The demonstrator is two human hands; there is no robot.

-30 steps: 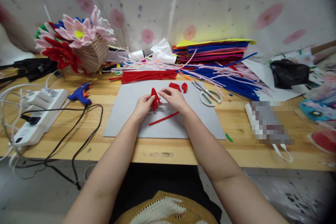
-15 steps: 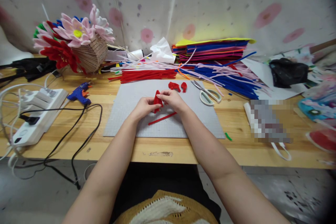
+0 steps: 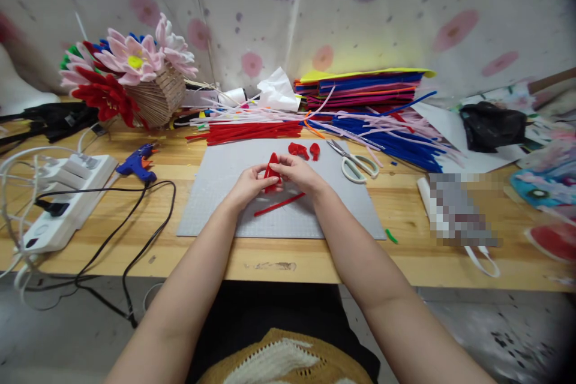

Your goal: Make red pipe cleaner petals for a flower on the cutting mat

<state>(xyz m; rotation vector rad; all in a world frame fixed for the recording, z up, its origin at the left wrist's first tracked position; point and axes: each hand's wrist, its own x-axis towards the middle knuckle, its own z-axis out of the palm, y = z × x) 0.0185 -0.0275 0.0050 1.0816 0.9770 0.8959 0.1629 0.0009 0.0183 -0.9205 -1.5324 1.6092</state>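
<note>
Between both hands is a red petal shape bent from fuzzy pipe cleaner [image 3: 272,163], its pointed tip upward. My left hand [image 3: 252,185] grips its lower left side with thumb and fingers. On its right side, my right hand [image 3: 294,171] pinches it near the middle; the fingers partly cover it. Under the hands, a straight red pipe cleaner [image 3: 279,204] lies slanted on the grey cutting mat [image 3: 211,216]. Just beyond my right hand rest finished-looking red curled pieces [image 3: 299,150] and a smaller red one [image 3: 314,151]. Scissors [image 3: 353,163] with pale handles lie to their right.
Bundles of red pipe cleaners [image 3: 254,131] and blue ones [image 3: 396,141] line the back. A basket of fuzzy flowers [image 3: 159,96], a blue glue gun [image 3: 137,163] and a power strip [image 3: 67,210] with trailing cords are at left. A black bag [image 3: 492,125] sits at right.
The red petal tilts slightly and has shifted a little to the right within my fingers. Both hands keep their hold; the view has moved slightly.
</note>
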